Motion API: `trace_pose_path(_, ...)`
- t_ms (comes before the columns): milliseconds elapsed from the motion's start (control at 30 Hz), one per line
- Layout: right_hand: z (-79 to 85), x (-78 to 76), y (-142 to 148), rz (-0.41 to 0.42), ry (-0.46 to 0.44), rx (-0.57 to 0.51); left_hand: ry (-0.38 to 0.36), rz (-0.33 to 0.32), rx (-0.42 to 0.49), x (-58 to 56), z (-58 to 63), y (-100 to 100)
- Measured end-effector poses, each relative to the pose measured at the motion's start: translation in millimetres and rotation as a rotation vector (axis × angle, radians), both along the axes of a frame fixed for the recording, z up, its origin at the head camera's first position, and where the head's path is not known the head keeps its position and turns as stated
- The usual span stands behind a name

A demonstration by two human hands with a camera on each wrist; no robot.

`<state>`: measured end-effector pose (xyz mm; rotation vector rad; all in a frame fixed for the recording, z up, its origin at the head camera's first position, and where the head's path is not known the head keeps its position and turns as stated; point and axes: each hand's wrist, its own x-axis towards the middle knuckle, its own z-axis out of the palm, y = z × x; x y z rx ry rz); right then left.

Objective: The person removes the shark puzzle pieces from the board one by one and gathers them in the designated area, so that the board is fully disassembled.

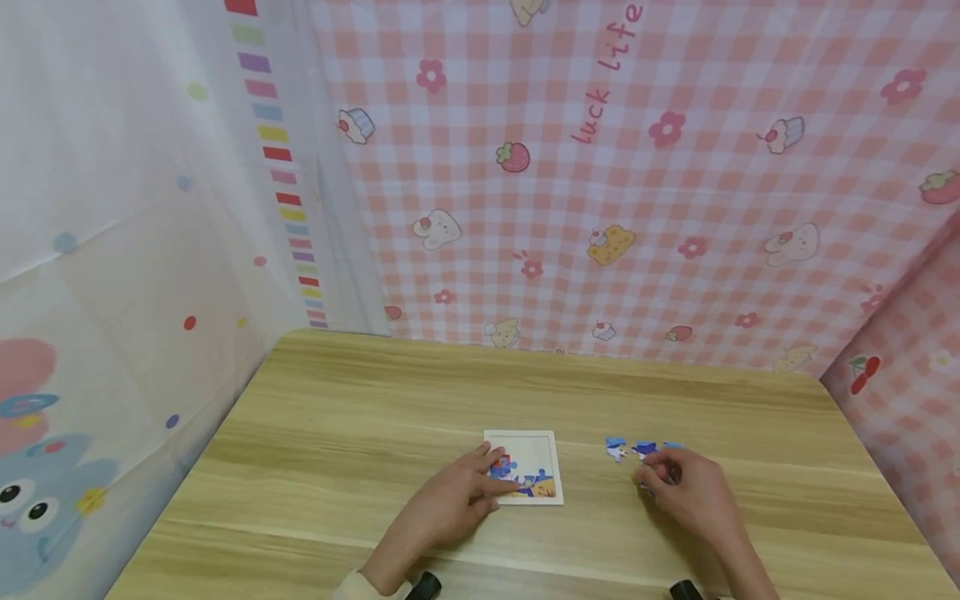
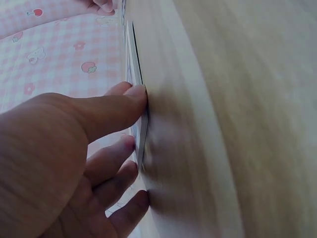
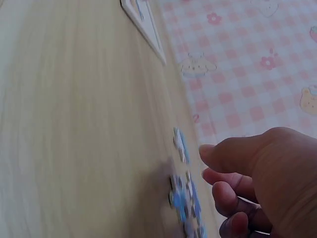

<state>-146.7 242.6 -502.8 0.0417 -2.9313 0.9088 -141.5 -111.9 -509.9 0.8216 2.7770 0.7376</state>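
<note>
A small white-framed jigsaw board (image 1: 558,467) lies flat on the table, with several joined pieces along its lower and left parts. My left hand (image 1: 453,496) rests at the board's left side, its fingers spread over the pieces. In the left wrist view the thumb (image 2: 133,96) touches the board's edge (image 2: 141,134). To the right, my right hand (image 1: 690,492) hovers by several loose jigsaw pieces (image 1: 617,450), fingers loosely bent. In the right wrist view those pieces (image 3: 181,198) lie beside the fingertips, and nothing shows between thumb and index finger.
The wood-grain table (image 1: 360,433) extends around the board and pieces. A pink checked cloth (image 1: 570,200) hangs behind it, and a pale printed cloth (image 1: 112,275) stands along the left. Two dark objects (image 1: 425,586) poke in at the bottom edge near the wrists.
</note>
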Motion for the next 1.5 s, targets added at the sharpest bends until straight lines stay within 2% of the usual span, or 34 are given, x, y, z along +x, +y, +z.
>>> trace_pose_path(133, 2.3, -2.5, -15, 0.021, 0.030, -0.042, 0.015, 0.017, 0.013, -0.1, 0.9, -5)
trace_pose_path(333, 2.0, -6.5, -41, 0.060, 0.054, -0.088, -0.021, 0.015, 0.032, -3.4, 3.2, -15)
trace_pose_path(567, -0.5, -10.8, -73, 0.102, 0.020, -0.166, -0.056, -0.010, 0.041, -7.7, 6.2, -23)
trace_pose_path(800, -5.1, -12.9, -102, 0.189, -0.003, -0.290, -0.092, -0.003, 0.036, -6.8, 1.7, -26)
trace_pose_path(1033, -8.1, -15.8, -130, 0.275, -0.005, -0.312, -0.108, 0.004, 0.057, -4.9, 2.7, -26)
trace_pose_path(1233, -13.4, -18.9, -148, 0.348, 0.033, -0.292, -0.104, 0.000, 0.080, -4.9, 3.8, -23)
trace_pose_path(1500, -21.2, -22.0, -157, 0.328, 0.048, -0.247, -0.097, -0.005, 0.083, -7.2, 4.0, -19)
